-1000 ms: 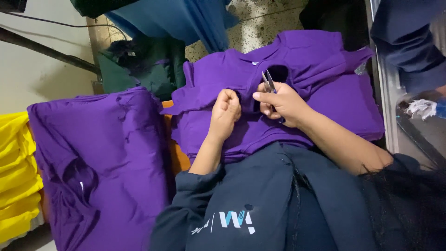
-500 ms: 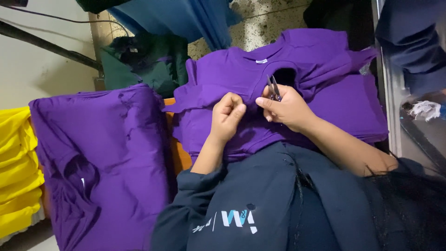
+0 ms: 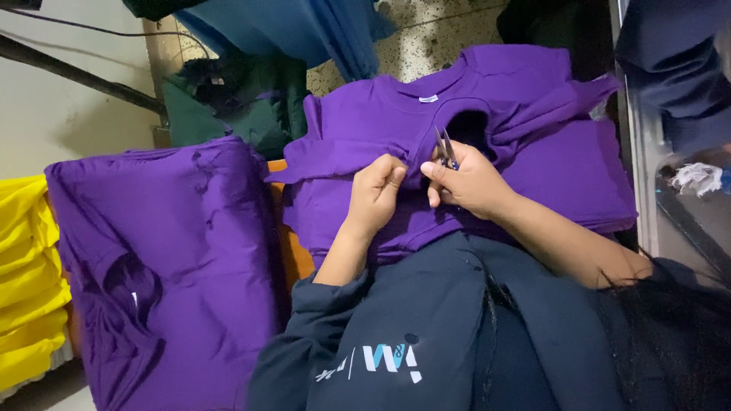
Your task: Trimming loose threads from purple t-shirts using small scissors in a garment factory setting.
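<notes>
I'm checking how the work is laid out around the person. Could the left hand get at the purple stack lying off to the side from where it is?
Probably yes. The left hand pinches the purple shirt being snipped, and the purple stack lies right beside that forearm with nothing between them. It would have to let go of the fabric first.

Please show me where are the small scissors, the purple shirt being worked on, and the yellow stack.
Small scissors (image 3: 445,144), head view, on the metal blades above the right hand.
Purple shirt (image 3: 525,91), head view, on the flat cloth near the shoulder.
Yellow stack (image 3: 23,274), head view, on its folded edge.
</notes>
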